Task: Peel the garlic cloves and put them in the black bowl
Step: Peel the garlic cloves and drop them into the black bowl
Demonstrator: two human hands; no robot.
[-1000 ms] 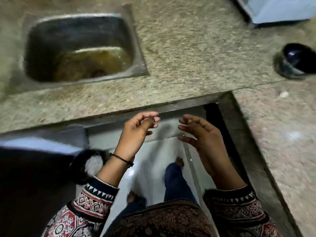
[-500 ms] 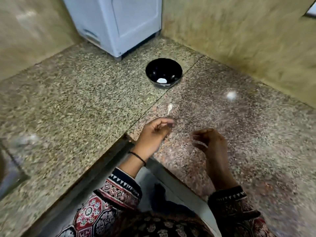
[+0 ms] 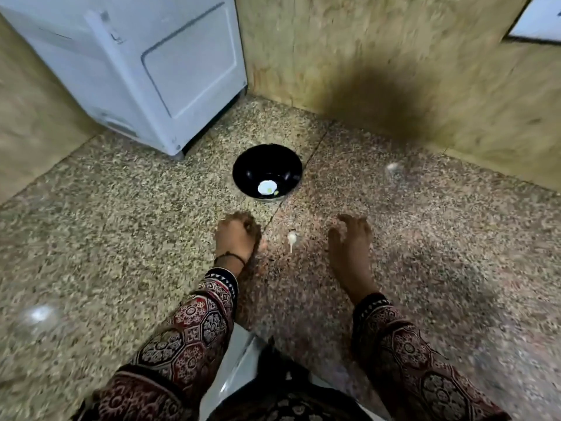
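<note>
1. Over the speckled counter [image 3: 121,238], the left hand [image 3: 236,238] hovers with its fingers curled under; blur hides whether it holds anything.
2. The right hand [image 3: 349,241] hangs with loosely bent fingers, nothing visible in it.
3. Between them a pale garlic clove [image 3: 292,238] lies on the stone, touching neither.
4. Beyond stands the black bowl [image 3: 252,165], with a white piece [image 3: 267,187] inside, near a white appliance [image 3: 136,71].

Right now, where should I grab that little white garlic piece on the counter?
Pinch the garlic clove by its plump round end, coming down from above with finger and thumb on its sides. It lies flat on the counter, and its thin tail, pointing toward you, looks too flimsy to hold.
</note>
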